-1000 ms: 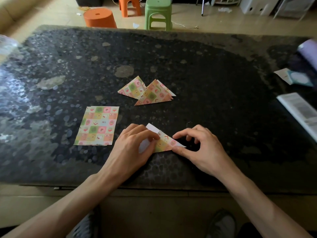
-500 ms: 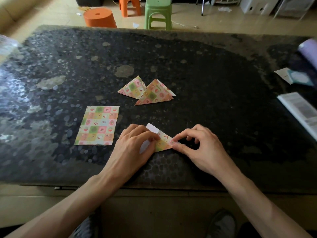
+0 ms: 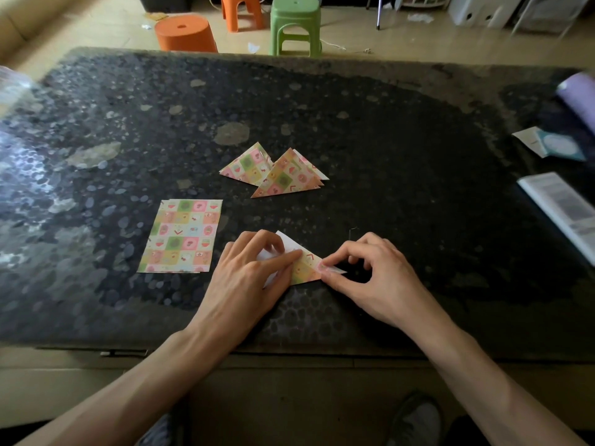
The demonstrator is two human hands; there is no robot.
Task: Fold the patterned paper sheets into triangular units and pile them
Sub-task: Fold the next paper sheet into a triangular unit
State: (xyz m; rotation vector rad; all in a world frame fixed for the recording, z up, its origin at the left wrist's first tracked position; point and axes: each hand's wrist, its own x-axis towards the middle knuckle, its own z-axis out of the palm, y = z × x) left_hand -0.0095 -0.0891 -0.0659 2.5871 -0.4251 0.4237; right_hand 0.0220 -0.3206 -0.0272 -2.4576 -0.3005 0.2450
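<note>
Bare arms over the table, grey shoes underneath

The left hand (image 3: 248,278) and right hand (image 3: 373,278) lead back to a left forearm (image 3: 135,394) and a right forearm (image 3: 476,381) that are uncovered from wrist to the bottom corners of the frame. Tendon lines show on the back of the left hand. At bottom right of centre is a dark grey shoe (image 3: 415,420) with a paler toe. At bottom left of centre a second grey shoe (image 3: 156,431) shows pale stripes, half hidden by the left forearm.
</note>
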